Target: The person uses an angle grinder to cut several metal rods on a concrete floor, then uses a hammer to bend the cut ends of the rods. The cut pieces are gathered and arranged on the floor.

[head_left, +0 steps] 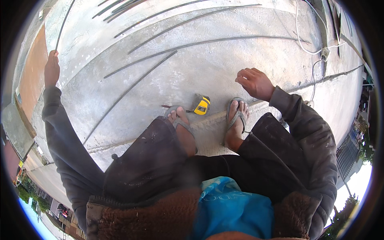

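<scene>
Out at the far left, my left hand [52, 69] is closed around the lower end of a thin dark metal rod [65, 25], which runs upward out of view. My right hand [256, 84] hovers over the concrete beyond my right foot, fingers loosely bent and nothing visible in them. A yellow and black tape measure [201, 105] lies on the concrete between my sandalled feet. Beside it, partly behind my left foot, is a thin reddish-tipped object [165, 106] too small to name. A straight rod [130, 95] slants across the ground between my left arm and the tape measure.
Several more long metal rods [196, 42] lie across the concrete [280, 56] ahead. A white cable [298, 30] runs to a grey electrical connector [325, 53] at the far right. A brown board [33, 66] stands at the left. A low concrete edge [218, 117] passes beneath my feet.
</scene>
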Action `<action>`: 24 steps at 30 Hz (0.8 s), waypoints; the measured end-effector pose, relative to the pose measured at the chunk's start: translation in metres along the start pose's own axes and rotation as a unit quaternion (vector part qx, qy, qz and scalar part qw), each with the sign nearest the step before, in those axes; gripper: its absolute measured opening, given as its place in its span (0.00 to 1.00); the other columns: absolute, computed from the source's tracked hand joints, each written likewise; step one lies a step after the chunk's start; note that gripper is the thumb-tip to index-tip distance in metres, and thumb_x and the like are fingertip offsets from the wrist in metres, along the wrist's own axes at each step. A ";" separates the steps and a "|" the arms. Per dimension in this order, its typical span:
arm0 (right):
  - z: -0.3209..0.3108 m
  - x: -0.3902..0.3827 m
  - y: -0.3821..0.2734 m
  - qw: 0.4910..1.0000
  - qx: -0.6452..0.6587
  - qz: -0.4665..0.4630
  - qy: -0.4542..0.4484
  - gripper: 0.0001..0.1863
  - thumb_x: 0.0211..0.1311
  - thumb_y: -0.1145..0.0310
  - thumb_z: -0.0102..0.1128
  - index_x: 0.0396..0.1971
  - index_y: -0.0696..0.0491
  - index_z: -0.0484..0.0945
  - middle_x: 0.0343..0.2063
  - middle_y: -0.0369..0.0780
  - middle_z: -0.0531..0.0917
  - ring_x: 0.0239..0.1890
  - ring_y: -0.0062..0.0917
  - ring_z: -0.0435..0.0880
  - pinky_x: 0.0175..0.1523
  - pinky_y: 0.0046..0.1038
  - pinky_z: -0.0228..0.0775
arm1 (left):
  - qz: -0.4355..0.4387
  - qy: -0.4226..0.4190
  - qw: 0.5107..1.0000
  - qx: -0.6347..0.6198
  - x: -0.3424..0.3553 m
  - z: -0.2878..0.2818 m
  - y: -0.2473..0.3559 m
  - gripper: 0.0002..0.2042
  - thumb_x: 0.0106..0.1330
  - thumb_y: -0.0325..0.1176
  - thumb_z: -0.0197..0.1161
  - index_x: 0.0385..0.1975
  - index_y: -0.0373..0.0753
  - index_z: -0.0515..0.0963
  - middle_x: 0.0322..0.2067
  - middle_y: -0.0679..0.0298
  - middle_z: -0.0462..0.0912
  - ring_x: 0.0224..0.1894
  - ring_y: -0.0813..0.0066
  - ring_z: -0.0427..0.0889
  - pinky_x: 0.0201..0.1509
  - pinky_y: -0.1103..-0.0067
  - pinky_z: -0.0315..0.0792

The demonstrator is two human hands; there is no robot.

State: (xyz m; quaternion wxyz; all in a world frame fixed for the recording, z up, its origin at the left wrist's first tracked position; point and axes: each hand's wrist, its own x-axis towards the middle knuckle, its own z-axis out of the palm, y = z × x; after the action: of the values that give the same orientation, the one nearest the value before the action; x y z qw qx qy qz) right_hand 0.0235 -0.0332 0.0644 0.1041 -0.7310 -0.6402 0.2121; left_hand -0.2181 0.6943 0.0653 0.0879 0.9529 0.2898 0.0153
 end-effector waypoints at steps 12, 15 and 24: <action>0.006 0.031 -0.056 0.985 -0.039 -0.162 -0.047 0.12 0.56 0.70 0.56 0.42 0.49 0.74 0.40 0.36 0.73 0.42 0.27 0.76 0.43 0.29 0.70 | 0.050 0.009 0.998 -0.044 -0.100 0.020 0.144 0.17 0.77 0.44 0.43 0.55 0.44 0.73 0.50 0.52 0.80 0.53 0.50 0.78 0.55 0.67 0.72; 0.022 0.040 -0.073 0.975 -0.069 -0.199 -0.064 0.15 0.59 0.69 0.56 0.47 0.48 0.74 0.46 0.36 0.73 0.49 0.25 0.75 0.47 0.29 0.70 | 0.075 0.057 0.994 -0.053 -0.089 -0.027 0.124 0.17 0.77 0.45 0.43 0.57 0.47 0.73 0.50 0.53 0.81 0.55 0.54 0.79 0.58 0.68 0.72; 0.099 0.074 -0.085 0.911 -0.208 -0.353 -0.040 0.14 0.63 0.63 0.54 0.48 0.43 0.72 0.45 0.30 0.75 0.54 0.22 0.73 0.56 0.29 0.63 | 0.054 0.046 0.997 -0.037 -0.114 -0.024 0.131 0.18 0.76 0.43 0.49 0.58 0.42 0.76 0.54 0.52 0.80 0.59 0.59 0.78 0.61 0.70 0.72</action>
State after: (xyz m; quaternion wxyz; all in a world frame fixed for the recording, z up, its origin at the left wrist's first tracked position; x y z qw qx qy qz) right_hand -0.0902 0.0409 -0.0008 -0.0086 -0.4530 -0.8899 0.0526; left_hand -0.2430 0.5273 0.1147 0.1082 0.9617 0.2406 0.0745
